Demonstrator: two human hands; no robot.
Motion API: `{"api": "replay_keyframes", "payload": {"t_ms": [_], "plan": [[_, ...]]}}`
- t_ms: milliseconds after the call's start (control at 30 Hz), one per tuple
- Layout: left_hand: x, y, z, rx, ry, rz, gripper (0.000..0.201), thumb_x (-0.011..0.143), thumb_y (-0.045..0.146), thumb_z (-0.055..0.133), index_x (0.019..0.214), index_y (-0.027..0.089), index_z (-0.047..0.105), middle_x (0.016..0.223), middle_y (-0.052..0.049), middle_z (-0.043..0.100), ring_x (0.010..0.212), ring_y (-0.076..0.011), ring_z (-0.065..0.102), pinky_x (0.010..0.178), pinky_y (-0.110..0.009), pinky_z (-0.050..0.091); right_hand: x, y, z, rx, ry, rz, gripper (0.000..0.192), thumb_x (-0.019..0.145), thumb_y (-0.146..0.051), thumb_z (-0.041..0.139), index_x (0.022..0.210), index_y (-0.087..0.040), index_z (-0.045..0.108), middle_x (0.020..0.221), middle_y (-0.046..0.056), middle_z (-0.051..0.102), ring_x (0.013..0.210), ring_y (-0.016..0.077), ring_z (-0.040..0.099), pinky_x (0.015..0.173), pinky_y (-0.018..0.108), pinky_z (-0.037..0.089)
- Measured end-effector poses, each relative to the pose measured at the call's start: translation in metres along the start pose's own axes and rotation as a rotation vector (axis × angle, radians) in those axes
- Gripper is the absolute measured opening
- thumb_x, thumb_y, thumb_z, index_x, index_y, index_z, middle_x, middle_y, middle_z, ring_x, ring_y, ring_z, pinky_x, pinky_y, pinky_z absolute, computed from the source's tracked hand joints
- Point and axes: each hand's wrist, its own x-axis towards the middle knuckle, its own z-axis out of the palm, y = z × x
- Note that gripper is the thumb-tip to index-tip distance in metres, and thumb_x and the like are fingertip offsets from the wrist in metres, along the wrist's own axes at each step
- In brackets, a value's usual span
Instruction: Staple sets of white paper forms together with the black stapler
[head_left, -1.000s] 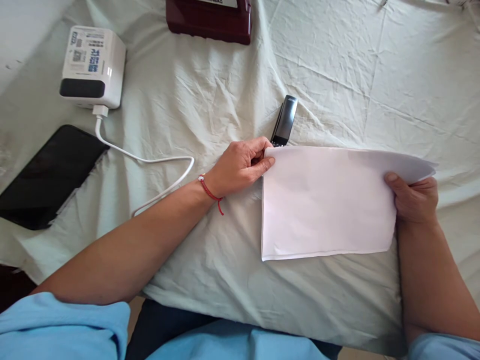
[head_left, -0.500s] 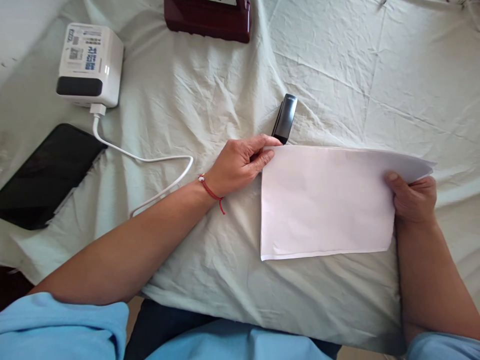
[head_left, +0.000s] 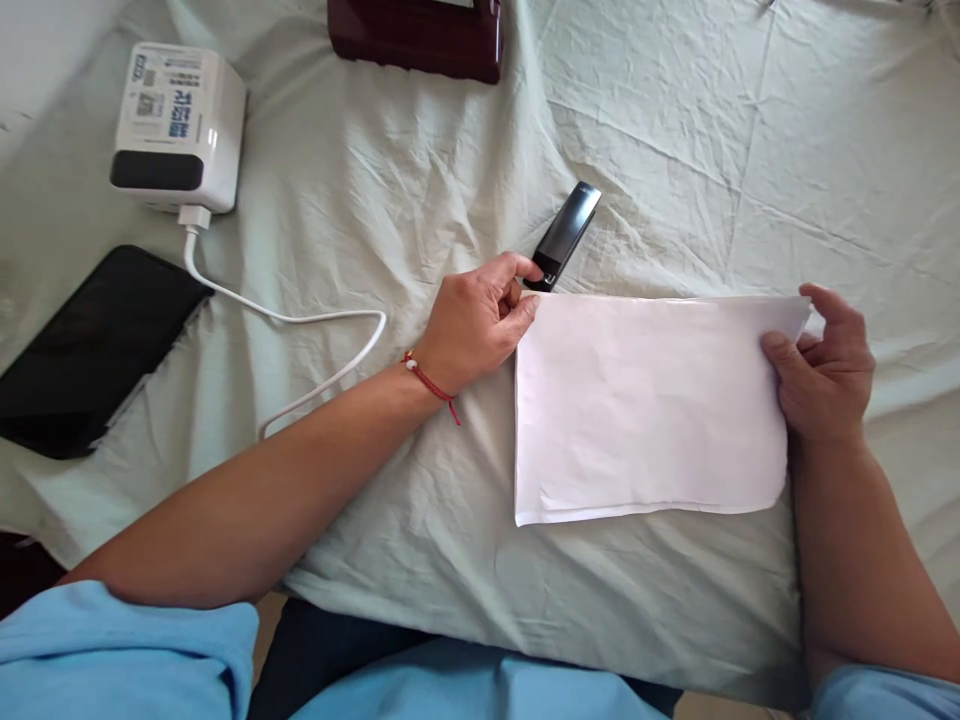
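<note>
White paper sheets (head_left: 652, 405), several layers thick at the edges, lie over the cloth in front of me. My left hand (head_left: 480, 315) pinches their upper left corner, its index finger reaching to the near end of a black stapler (head_left: 568, 235). The stapler lies slanted just beyond the paper's top edge. At the upper right corner, my right hand (head_left: 825, 370) grips the sheets, thumb on top and index finger at the edge; its other fingers are partly hidden.
A pale green wrinkled cloth (head_left: 420, 560) covers the surface. To the left are a white box-shaped device (head_left: 180, 125) with a white cable (head_left: 300, 318) and a black phone (head_left: 94, 350). A dark red case (head_left: 416, 40) stands at the far edge.
The stapler has turned, its far end swinging right. The paper's right side has flattened and the sheets have shifted slightly left. My right index finger has risen to the corner.
</note>
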Motion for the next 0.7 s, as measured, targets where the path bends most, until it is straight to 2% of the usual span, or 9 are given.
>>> {"api": "replay_keyframes", "payload": {"t_ms": [100,167,200,300,400,500,600,700], "plan": [[0.000,-0.002,0.003,0.006,0.053,-0.026,0.030,0.097,0.024,0.078,0.127,0.024,0.076,0.076,0.007,0.070,0.070,-0.0177,0.065,0.081,-0.033,0.059,-0.005,-0.007,0.002,-0.120,-0.038,-0.039,0.052,0.070,-0.055,0.110,0.112,-0.029,0.096,0.067,-0.006,0.067,0.057,0.0121,0.047,0.056,0.029,0.034],[0.000,-0.004,0.004,-0.007,0.070,-0.035,0.040,0.097,0.022,0.077,0.137,0.025,0.073,0.078,0.007,0.072,0.070,-0.0177,0.067,0.082,-0.034,0.061,-0.006,-0.010,0.003,-0.146,-0.050,-0.039,0.043,0.072,-0.054,0.107,0.106,-0.029,0.097,0.070,-0.005,0.069,0.059,0.0124,0.049,0.056,0.029,0.035],[0.000,-0.005,0.004,-0.014,0.072,-0.037,0.045,0.098,0.021,0.077,0.143,0.026,0.072,0.079,0.007,0.073,0.071,-0.0178,0.067,0.082,-0.034,0.061,-0.007,-0.010,0.002,-0.121,-0.049,-0.025,0.047,0.071,-0.053,0.108,0.110,-0.030,0.098,0.071,-0.005,0.070,0.059,0.0130,0.050,0.055,0.028,0.036],[0.001,-0.007,0.004,-0.016,0.071,-0.027,0.057,0.099,0.021,0.076,0.156,0.026,0.071,0.083,0.006,0.077,0.074,-0.0190,0.070,0.085,-0.036,0.062,-0.005,-0.008,0.000,-0.027,-0.078,0.027,0.076,0.062,-0.052,0.114,0.133,-0.034,0.096,0.075,-0.006,0.073,0.058,0.0142,0.052,0.051,0.027,0.039],[0.002,-0.006,0.002,0.012,0.063,-0.014,0.056,0.098,0.023,0.076,0.154,0.023,0.076,0.089,0.002,0.082,0.082,-0.0213,0.074,0.088,-0.037,0.063,-0.004,-0.008,-0.004,-0.064,-0.106,0.005,0.079,0.061,-0.056,0.116,0.133,-0.031,0.096,0.087,-0.002,0.078,0.069,0.0163,0.063,0.056,0.027,0.050],[0.002,-0.006,0.001,0.002,0.034,-0.006,0.051,0.098,0.025,0.078,0.149,0.021,0.079,0.092,0.000,0.084,0.086,-0.0229,0.077,0.088,-0.037,0.063,-0.005,-0.009,-0.007,-0.132,-0.119,0.026,0.070,0.056,-0.058,0.119,0.115,-0.026,0.098,0.096,0.002,0.083,0.080,0.0185,0.070,0.060,0.028,0.056],[0.001,-0.009,0.001,-0.055,0.023,-0.009,0.055,0.099,0.024,0.077,0.154,0.023,0.076,0.089,0.002,0.081,0.084,-0.0227,0.078,0.085,-0.037,0.064,-0.009,-0.010,-0.007,-0.104,-0.098,0.153,0.060,0.048,-0.059,0.122,0.083,-0.021,0.091,0.084,0.003,0.082,0.072,0.0179,0.067,0.058,0.030,0.057],[0.001,-0.013,0.003,-0.101,0.032,-0.025,0.060,0.100,0.023,0.078,0.160,0.026,0.071,0.085,0.004,0.074,0.076,-0.0211,0.076,0.082,-0.037,0.064,-0.011,-0.011,-0.004,-0.023,-0.006,0.195,0.055,0.042,-0.051,0.122,0.069,-0.021,0.085,0.077,0.002,0.081,0.067,0.0169,0.065,0.056,0.032,0.058]]}}
